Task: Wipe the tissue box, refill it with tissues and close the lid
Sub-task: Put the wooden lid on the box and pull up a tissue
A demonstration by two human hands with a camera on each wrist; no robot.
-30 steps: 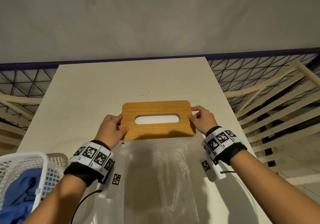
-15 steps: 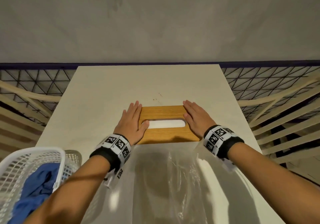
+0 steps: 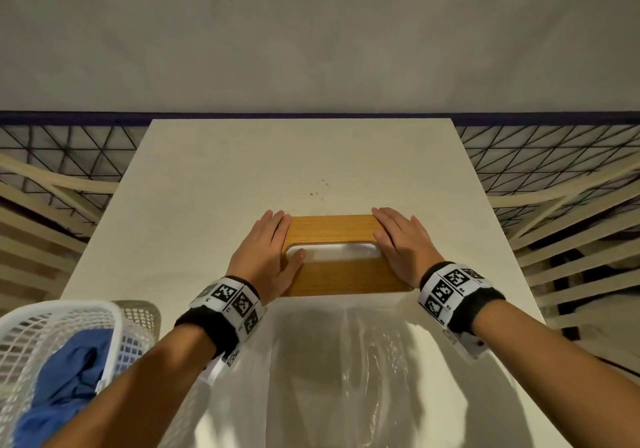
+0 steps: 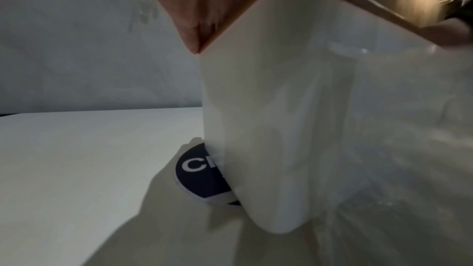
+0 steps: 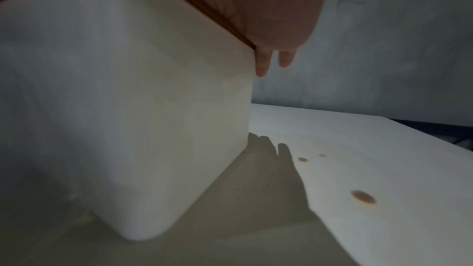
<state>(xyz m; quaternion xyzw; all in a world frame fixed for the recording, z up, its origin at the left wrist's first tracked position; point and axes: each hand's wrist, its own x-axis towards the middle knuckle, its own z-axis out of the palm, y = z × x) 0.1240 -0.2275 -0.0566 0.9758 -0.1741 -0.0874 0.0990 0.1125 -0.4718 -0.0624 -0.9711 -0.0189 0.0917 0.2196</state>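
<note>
Basket point(image 3: 104, 312) with blue cloth point(image 3: 65, 378) near left | plastic wrap point(image 3: 346, 361) near centre | left hand point(image 3: 263, 257), right hand point(image 3: 401, 243) flat, fingers straight, pressing wooden lid point(image 3: 332, 229) | lid sits on white tissue box point(image 4: 268, 128), mid table point(image 3: 242, 170)

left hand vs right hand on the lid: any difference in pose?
The left hand lies flat on the left end of the wooden lid, its thumb reaching into the slot; the right hand lies flat on the right end, its thumb at the slot's edge. Both press down with straight fingers, gripping nothing.
</note>
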